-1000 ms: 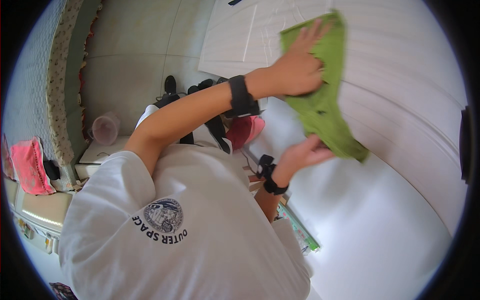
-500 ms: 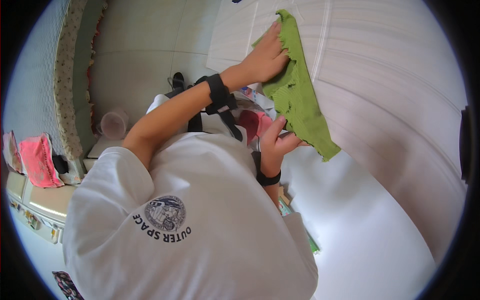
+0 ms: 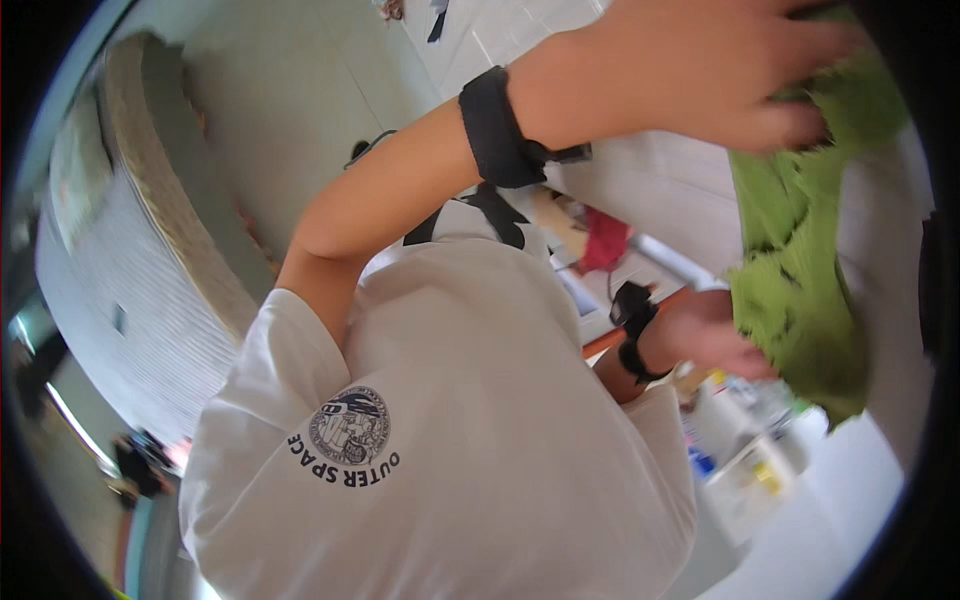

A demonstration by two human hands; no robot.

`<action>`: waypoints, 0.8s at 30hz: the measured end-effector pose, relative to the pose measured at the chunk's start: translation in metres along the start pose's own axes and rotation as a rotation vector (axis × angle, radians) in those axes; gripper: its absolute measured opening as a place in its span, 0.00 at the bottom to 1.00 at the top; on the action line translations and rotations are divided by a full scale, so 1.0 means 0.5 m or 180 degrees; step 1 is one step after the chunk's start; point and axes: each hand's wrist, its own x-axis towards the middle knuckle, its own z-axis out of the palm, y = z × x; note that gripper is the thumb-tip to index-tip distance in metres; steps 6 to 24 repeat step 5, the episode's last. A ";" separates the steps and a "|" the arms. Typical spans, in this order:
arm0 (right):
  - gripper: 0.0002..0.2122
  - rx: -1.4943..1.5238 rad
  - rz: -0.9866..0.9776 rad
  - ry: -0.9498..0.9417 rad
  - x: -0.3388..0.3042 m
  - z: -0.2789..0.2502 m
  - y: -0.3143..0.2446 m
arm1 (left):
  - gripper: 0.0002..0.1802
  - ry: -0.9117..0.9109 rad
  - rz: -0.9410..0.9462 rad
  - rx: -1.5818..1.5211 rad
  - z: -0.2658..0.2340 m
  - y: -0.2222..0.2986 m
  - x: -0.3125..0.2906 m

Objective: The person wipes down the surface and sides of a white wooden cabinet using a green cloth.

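A green ribbed cloth [image 3: 795,290] with a ruffled edge hangs at the right, stretched lengthwise between my two hands. At its top, my left hand [image 3: 690,75] reaches across and is closed on the cloth, thumb and fingers bent around its edge. Lower down, my right hand [image 3: 705,335] grips the near edge; it is smeared by motion, and the fingertips are partly hidden by the cloth. Black bands circle both wrists.
A bed [image 3: 150,270] with a striped cover lies at the left beside the tiled floor [image 3: 290,80]. White bins [image 3: 750,490] with small items stand at the lower right. A red item [image 3: 604,240] is beyond my right wrist. A pale panelled surface [image 3: 650,185] runs behind the cloth.
Both hands have moved right with the green cloth, and the left looms larger in view. My view has swung, bringing the white bins and more of the bed into sight.
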 end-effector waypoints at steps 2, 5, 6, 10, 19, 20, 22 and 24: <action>0.16 -0.0485 0.0277 0.0187 -0.065 0.022 -0.001 | 0.42 0.0349 0.0571 0.0071 0.027 -0.073 -0.009; 0.15 -0.1008 0.0608 0.0714 -0.143 0.031 -0.030 | 0.44 0.0215 0.1254 0.0176 0.066 -0.141 -0.035; 0.15 -0.1008 0.0608 0.0714 -0.143 0.031 -0.030 | 0.44 0.0215 0.1254 0.0176 0.066 -0.141 -0.035; 0.15 -0.1008 0.0608 0.0714 -0.143 0.031 -0.030 | 0.44 0.0215 0.1254 0.0176 0.066 -0.141 -0.035; 0.15 -0.1008 0.0608 0.0714 -0.143 0.031 -0.030 | 0.44 0.0215 0.1254 0.0176 0.066 -0.141 -0.035; 0.15 -0.1008 0.0608 0.0714 -0.143 0.031 -0.030 | 0.44 0.0215 0.1254 0.0176 0.066 -0.141 -0.035; 0.15 -0.1008 0.0608 0.0714 -0.143 0.031 -0.030 | 0.44 0.0215 0.1254 0.0176 0.066 -0.141 -0.035; 0.15 -0.1008 0.0608 0.0714 -0.143 0.031 -0.030 | 0.44 0.0215 0.1254 0.0176 0.066 -0.141 -0.035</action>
